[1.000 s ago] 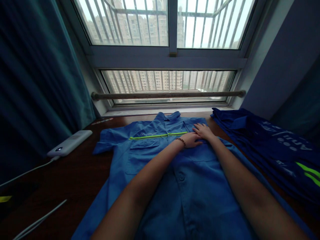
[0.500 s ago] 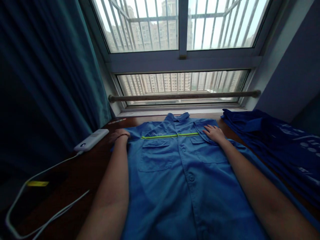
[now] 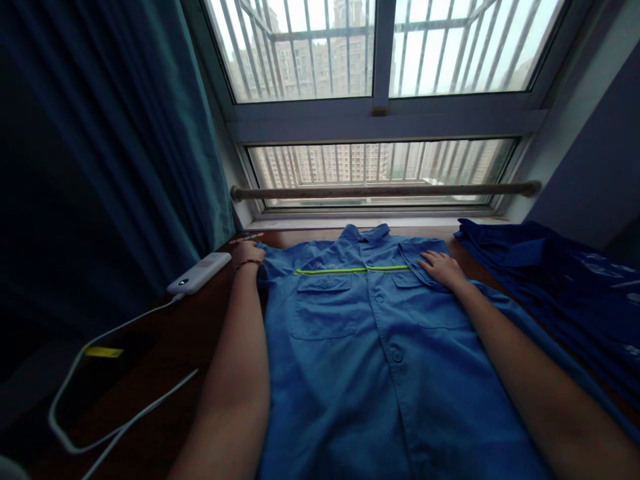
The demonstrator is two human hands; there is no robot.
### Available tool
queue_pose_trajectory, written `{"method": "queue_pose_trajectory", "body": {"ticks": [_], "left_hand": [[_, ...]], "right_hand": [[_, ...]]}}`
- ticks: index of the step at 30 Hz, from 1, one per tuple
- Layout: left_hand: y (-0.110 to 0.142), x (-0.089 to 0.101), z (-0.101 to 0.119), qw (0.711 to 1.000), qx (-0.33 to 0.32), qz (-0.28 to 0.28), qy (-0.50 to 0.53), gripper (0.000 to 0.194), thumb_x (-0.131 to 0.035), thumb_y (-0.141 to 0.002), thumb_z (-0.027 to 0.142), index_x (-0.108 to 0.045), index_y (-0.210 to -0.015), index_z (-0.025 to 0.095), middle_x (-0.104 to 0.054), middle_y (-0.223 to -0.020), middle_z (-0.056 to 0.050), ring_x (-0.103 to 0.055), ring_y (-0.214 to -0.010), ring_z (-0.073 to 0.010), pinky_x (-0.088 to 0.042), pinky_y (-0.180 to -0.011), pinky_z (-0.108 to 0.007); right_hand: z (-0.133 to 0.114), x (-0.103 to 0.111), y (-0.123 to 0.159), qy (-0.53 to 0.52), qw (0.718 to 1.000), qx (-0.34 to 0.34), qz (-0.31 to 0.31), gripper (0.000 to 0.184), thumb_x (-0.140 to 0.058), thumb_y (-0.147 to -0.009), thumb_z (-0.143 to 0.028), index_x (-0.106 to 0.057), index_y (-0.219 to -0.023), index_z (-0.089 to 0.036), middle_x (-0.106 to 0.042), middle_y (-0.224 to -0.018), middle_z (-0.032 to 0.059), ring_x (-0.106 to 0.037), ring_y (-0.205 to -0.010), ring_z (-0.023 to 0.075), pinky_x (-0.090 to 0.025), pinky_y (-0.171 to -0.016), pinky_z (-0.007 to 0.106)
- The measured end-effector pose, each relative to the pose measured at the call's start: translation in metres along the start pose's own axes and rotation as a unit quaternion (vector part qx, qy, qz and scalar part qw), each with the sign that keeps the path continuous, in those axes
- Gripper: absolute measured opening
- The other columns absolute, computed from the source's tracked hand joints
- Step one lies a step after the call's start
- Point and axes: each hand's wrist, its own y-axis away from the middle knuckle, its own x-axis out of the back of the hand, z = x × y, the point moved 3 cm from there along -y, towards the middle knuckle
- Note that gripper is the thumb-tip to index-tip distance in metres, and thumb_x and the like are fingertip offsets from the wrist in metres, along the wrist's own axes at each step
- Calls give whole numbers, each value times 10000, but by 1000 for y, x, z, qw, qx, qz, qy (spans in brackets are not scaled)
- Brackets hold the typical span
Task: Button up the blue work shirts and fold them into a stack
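Note:
A blue button-up work shirt [image 3: 330,373] with a yellow-green stripe across its chest lies front side up, its collar towards the window. At the shirt's left shoulder side, my left hand [image 3: 249,253] is closed on the end of the sleeve; its fingertips are partly hidden. The opposite sleeve is folded in over the chest, and my right hand [image 3: 443,269] rests on that fold with fingers stretched out. Both chest pockets show, the right one partly covered by the folded sleeve.
A dark blue printed garment [image 3: 545,280] lies to the right on the brown wooden surface [image 3: 145,407]. On the left are a white power bank [image 3: 200,273], its white cable [image 3: 120,322] and a yellow strip [image 3: 104,351]. A curtain [image 3: 200,167] and a barred window stand behind.
My left hand, blurred before, has shifted slightly upward and now looks closed at the sleeve. My right hand stays on the folded sleeve. The whole view has swung a little left.

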Motion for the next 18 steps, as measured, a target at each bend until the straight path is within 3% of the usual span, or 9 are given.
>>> {"method": "queue_pose_trajectory", "body": {"ticks": [5, 6, 9, 10, 13, 16, 18], "left_hand": [[3, 7, 48, 975, -112, -158, 104, 382, -652, -604, 408, -680, -878, 143, -672, -777, -45, -604, -755, -204, -462, -642, -246], [2, 9, 54, 975, -128, -146, 104, 387, -609, -642, 449, -688, -856, 136, -673, -760, -49, -603, -752, -202, -458, -649, -245], [-3, 15, 60, 989, -135, -37, 51, 385, -483, -742, 424, -689, -856, 119, -676, -809, -71, -599, -818, -211, -445, -704, -248], [-4, 12, 61, 989, -140, -36, 31, 375, -464, -755, 388, -678, -898, 115, -673, -860, -74, -595, -856, -210, -441, -729, -242], [-1, -11, 62, 970, -184, -156, -11, 407, -499, -728, 349, -612, -1056, 136, -635, -1037, -50, -562, -973, -197, -417, -809, -211], [19, -46, 65, 921, -224, -312, -60, 657, -594, -642, 459, -461, -1237, 215, -497, -1252, -28, -467, -1124, -212, -368, -908, -232], [35, -71, 66, 892, -233, -372, -108, 844, -596, -598, 568, -307, -1328, 259, -309, -1385, -42, -337, -1230, -254, -310, -978, -307]], "right_hand": [[0, 0, 0, 2, 1000, 5, -1, 535, -246, -834, -556, -440, -1248, -279, -409, -1317, 20, -381, -1160, 243, -312, -946, 412], [0, 0, 0, 2, 1000, 6, 1, 535, -246, -834, -556, -442, -1246, -277, -412, -1315, 20, -383, -1159, 243, -312, -947, 412], [0, 0, 1, -1, 1000, 9, 6, 537, -245, -833, -559, -446, -1242, -276, -418, -1310, 18, -385, -1157, 242, -310, -950, 411], [0, 0, 1, -1, 1000, 9, 7, 537, -247, -832, -560, -448, -1241, -275, -419, -1309, 18, -386, -1157, 242, -310, -950, 411], [0, 0, 1, 0, 1000, 10, 8, 533, -249, -835, -555, -450, -1239, -272, -418, -1309, 19, -386, -1157, 238, -310, -951, 407], [-1, 0, 1, 5, 1000, 10, 3, 529, -240, -839, -551, -437, -1246, -278, -409, -1317, 16, -380, -1163, 237, -307, -949, 417], [-2, 1, 1, 8, 1000, 7, -3, 530, -229, -840, -556, -427, -1252, -287, -397, -1325, 13, -373, -1167, 241, -306, -944, 433]]}}
